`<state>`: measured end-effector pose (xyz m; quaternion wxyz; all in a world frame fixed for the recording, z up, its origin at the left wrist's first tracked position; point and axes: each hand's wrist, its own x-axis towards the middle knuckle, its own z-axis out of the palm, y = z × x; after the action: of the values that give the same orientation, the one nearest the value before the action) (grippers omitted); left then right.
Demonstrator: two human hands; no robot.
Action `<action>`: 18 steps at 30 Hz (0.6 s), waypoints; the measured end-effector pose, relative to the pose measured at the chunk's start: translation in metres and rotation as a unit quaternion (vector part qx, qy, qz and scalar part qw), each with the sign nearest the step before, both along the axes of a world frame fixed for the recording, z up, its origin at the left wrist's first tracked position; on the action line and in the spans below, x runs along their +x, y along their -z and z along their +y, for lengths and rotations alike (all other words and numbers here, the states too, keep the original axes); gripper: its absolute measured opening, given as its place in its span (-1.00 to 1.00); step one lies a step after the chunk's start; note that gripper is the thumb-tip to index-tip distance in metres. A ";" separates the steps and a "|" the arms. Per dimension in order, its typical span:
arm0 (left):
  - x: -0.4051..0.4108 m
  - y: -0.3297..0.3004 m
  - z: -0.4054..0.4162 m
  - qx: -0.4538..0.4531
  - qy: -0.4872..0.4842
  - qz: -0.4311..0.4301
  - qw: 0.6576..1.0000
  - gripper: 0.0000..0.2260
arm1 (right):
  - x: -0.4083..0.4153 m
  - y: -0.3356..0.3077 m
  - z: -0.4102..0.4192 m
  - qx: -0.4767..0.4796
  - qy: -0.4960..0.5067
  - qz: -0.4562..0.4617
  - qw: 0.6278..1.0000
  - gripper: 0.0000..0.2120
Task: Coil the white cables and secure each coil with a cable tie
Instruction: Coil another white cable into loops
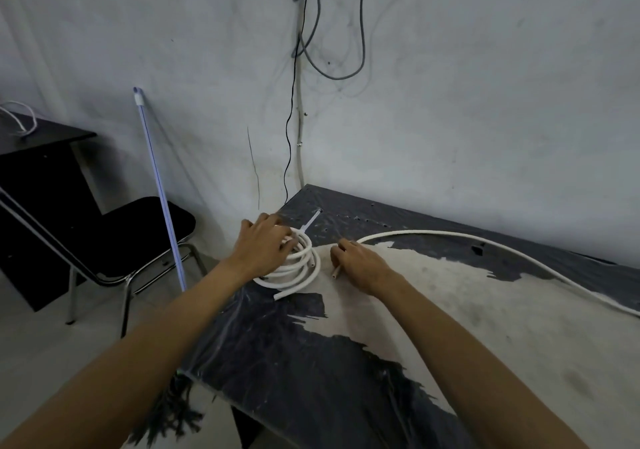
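Note:
A coil of white cable [300, 268] lies at the far left corner of the worn dark table [311, 362]. My left hand [263, 246] rests on top of the coil, fingers spread over its loops. A white cable tie [310, 221] sticks out from the coil toward the wall. My right hand [356, 263] is just right of the coil, fingers curled around the end of a second, loose white cable [485, 240], whose cut tip [335, 273] pokes out below the hand. That cable runs in a long arc across the table to the right edge.
A black chair [114, 237] with chrome legs stands left of the table, a light blue stick [161, 192] leaning against the wall beside it. A black desk [38, 157] with a thin white cord sits at far left. Dark cables [311, 32] hang down the wall corner.

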<state>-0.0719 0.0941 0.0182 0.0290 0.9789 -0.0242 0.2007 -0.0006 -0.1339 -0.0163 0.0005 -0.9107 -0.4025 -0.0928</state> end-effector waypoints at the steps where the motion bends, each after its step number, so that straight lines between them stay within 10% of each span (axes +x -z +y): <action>1: 0.000 0.002 -0.003 -0.005 0.006 -0.019 1.000 -0.70 | -0.001 -0.002 -0.006 -0.020 -0.018 -0.017 0.999 -0.87; 8: 0.001 -0.002 -0.045 -0.047 0.120 -0.103 0.986 -0.83 | -0.023 -0.017 -0.054 -0.065 -0.173 -0.137 0.973 -0.68; 18: -0.005 -0.029 -0.172 -0.238 0.257 -0.018 0.936 -0.45 | -0.076 -0.073 -0.129 0.423 -0.031 -0.158 0.892 -0.81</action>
<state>-0.0768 -0.0774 0.0471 0.3114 0.9000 -0.2272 0.2034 -0.0761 -0.2630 0.0564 0.3249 -0.7849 -0.3480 -0.3965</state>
